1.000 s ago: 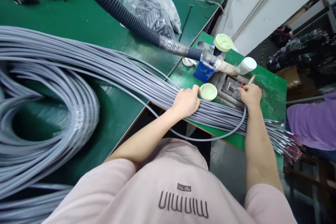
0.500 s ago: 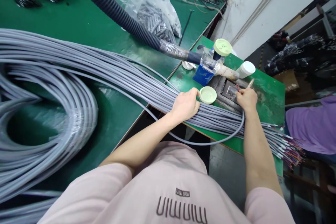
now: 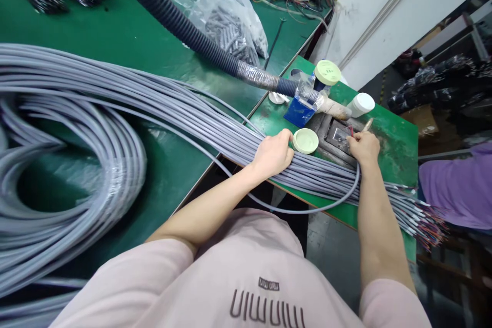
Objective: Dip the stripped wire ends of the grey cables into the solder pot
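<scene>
My right hand (image 3: 365, 147) is closed on the end of a grey cable (image 3: 307, 211), which loops down below the bench edge. Thin red wires (image 3: 351, 131) show at its fingers, over a square pot with a shiny metal surface (image 3: 340, 135). My left hand (image 3: 273, 152) lies curled on the thick bundle of grey cables (image 3: 215, 125); what its fingers hold, if anything, is hidden. Its fingertips are right beside a pale green round tub (image 3: 305, 141). At the right, the bundle ends in stripped, coloured wire ends (image 3: 430, 225).
A black corrugated hose (image 3: 172, 20) reaches down to a nozzle (image 3: 334, 108) beside the pot, near a blue box (image 3: 300, 111). Around it stand a white tub (image 3: 361, 104) and a yellow-lidded jar (image 3: 327, 72). Coiled cables (image 3: 123, 189) lie left. A person in purple (image 3: 457, 187) is at right.
My right hand has shifted very slightly to the right and down in view, with the cable still in it. My left hand stays on the bundle; the view itself has moved a little.
</scene>
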A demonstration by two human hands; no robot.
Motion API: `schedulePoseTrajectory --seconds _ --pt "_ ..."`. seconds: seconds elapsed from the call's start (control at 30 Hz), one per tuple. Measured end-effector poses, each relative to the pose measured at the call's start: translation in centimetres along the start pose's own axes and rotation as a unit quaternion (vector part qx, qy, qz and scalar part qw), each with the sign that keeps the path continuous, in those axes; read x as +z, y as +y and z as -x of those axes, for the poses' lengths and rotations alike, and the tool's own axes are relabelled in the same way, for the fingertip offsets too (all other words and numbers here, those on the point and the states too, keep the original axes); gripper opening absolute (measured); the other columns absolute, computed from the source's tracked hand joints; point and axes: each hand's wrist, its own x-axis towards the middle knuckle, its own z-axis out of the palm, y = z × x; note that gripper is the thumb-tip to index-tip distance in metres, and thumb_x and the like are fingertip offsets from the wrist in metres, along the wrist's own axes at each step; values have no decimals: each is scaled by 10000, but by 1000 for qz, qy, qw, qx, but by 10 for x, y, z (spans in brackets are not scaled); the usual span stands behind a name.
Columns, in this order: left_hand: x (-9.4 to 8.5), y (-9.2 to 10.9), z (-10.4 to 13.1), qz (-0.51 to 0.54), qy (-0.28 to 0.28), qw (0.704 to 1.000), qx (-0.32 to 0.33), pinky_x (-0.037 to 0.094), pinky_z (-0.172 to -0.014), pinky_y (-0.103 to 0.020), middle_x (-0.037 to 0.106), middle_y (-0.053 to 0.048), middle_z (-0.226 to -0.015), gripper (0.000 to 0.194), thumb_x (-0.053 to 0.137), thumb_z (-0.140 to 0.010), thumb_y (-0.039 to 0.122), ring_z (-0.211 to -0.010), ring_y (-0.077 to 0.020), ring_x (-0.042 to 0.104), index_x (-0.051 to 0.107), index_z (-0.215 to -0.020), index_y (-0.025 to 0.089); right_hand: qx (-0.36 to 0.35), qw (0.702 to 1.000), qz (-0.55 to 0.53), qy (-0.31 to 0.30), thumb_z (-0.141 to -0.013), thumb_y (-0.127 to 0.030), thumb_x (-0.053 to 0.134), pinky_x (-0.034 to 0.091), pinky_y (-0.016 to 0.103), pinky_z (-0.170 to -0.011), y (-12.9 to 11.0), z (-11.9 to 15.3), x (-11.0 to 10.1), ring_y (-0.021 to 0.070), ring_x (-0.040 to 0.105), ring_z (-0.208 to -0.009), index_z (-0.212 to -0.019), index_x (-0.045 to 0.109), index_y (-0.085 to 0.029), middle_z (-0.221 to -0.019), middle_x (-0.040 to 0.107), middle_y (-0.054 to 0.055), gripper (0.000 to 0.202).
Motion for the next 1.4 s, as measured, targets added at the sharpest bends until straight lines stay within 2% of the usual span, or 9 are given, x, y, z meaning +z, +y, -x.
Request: schedulePoseTrajectory --seconds 0.13,0.27,0.47,0.57,0.7,0.8,0.93,1.1,1.4 --pt "1 -1 0 11 7 1000 -4 471 -765 -360 671 -57 -911 243 430 -838 167 -778 -234 639 461 -1078 195 -15 987 -137 85 -745 -379 644 314 296 -578 2 23 -15 166 498 -610 -591 665 -159 -622 564 37 269" --pt "4 -3 0 34 23 999 -6 468 -750 -356 667 -52 -884 247 440 -838 171 -792 -235 641 475 -1082 197 -40 942 -295 155 -754 -349 681 327 274 -544 -8 70 -37 122 452 -545 -559 591 -170 -579 496 -17 280" --pt "7 -5 5 206 107 973 19 472 -819 -328 664 -38 -905 198 515 -828 190 -840 -182 626 566 -1019 183 -8 895 -410 175 -791 -275 706 373 272 -609 -36 136 -62 123 476 -614 -580 575 -166 -625 495 -24 272" --pt "12 12 22 420 138 897 17 479 -818 -284 657 -35 -876 102 567 -842 228 -831 -140 614 604 -910 161 17 874 -446 194 -785 -257 722 366 273 -610 -48 156 -63 122 473 -618 -622 630 -163 -625 494 -26 209" --pt "30 51 50 687 -34 721 -83 497 -712 -255 649 -26 -809 247 717 -769 320 -711 -107 612 616 -903 138 43 845 -486 221 -777 -265 733 372 270 -595 -64 173 -62 136 513 -644 -703 702 -167 -663 562 -8 127" --pt "46 73 60 760 -141 615 -157 501 -689 -250 661 -27 -824 375 795 -694 332 -701 -107 635 638 -969 131 55 833 -506 217 -785 -266 729 396 270 -598 -74 183 -64 146 553 -676 -791 742 -179 -722 614 7 88" --pt "57 87 61 810 -182 523 -192 498 -666 -226 675 -21 -863 418 836 -646 310 -723 -107 655 649 -979 142 47 829 -524 192 -790 -244 728 411 271 -612 -83 192 -64 142 555 -678 -796 746 -190 -715 604 -1 57" --pt "60 93 61 846 -164 469 -194 482 -634 -203 666 5 -793 387 834 -655 283 -667 -83 631 667 -978 150 42 819 -548 165 -797 -232 718 439 284 -647 -87 197 -57 151 575 -720 -813 749 -202 -753 629 6 46" --pt "53 90 58 852 -129 470 -193 463 -674 -203 646 -5 -794 254 810 -682 296 -691 -72 589 694 -823 119 64 767 -628 114 -737 -258 773 502 279 -646 -89 200 -45 140 600 -686 -805 729 -196 -771 647 2 102"
